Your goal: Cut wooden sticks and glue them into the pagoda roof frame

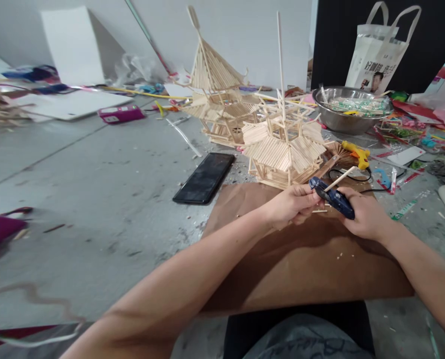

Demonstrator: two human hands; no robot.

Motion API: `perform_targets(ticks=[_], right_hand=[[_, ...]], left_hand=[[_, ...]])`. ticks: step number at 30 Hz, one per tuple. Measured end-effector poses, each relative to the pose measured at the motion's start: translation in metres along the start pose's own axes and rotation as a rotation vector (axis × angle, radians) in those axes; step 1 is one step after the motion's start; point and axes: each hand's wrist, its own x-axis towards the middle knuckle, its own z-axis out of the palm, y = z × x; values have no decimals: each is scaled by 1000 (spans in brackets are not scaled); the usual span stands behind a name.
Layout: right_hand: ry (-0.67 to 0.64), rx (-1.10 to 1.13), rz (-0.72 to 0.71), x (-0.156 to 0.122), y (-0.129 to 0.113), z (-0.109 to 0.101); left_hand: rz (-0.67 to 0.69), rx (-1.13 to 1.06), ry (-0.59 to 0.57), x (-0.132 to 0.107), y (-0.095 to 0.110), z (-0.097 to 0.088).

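My right hand (pixel 368 212) is wrapped round a dark blue hand cutter (pixel 336 202), whose exact kind I cannot make out. A thin wooden stick (pixel 341 179) runs up and right from the cutter's jaws. Its lower end is pinched in the fingers of my left hand (pixel 297 204). Both hands are close together above a brown paper sheet (pixel 300 269) with small wood offcuts on it. Just behind them stands a small pavilion model (pixel 285 144) built of sticks, with one tall stick rising from its middle.
A taller stick pavilion (pixel 218 75) stands behind. A phone (pixel 205 178) lies left of the paper. At the right are a yellow glue gun (pixel 357 153) with its cord, a steel bowl (pixel 351 122) of sticks and wrappers, and a white tote bag (pixel 375 60). Scraps litter the grey floor (pixel 95 199).
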Motion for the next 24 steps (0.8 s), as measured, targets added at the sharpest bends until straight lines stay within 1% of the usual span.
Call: perform_targets(ticks=[2, 4, 5, 6, 8, 9, 10, 11, 13, 15, 20, 24], right_hand=[[-13, -21, 23, 0, -2, -1], [-14, -48, 45, 0, -3, -1], [-6, -59, 58, 0, -4, 0], [6, -66, 73, 1, -6, 0], [24, -62, 99, 2, -8, 2], [29, -54, 110, 2, -9, 2], [31, -44, 117, 2, -11, 3], [32, -31, 115, 2, -12, 3], [34, 4, 90, 2, -12, 2], [36, 44, 57, 2, -11, 1], [63, 65, 6, 2, -4, 1], [84, 42, -49, 3, 0, 2]], left_hand=[[33, 53, 23, 1, -1, 1], [107, 167, 78, 2, -4, 3], [171, 259, 142, 2, -6, 4], [248, 375, 234, 3, -9, 6], [406, 647, 460, 2, -16, 9], [462, 770, 553, 1, -19, 11], [494, 863, 610, 1, -22, 12], [508, 923, 630, 0, -23, 12], [514, 943, 596, -1, -24, 12], [510, 878, 524, 0, -22, 11], [469, 576, 340, 3, -13, 10], [363, 359, 214, 3, -7, 11]])
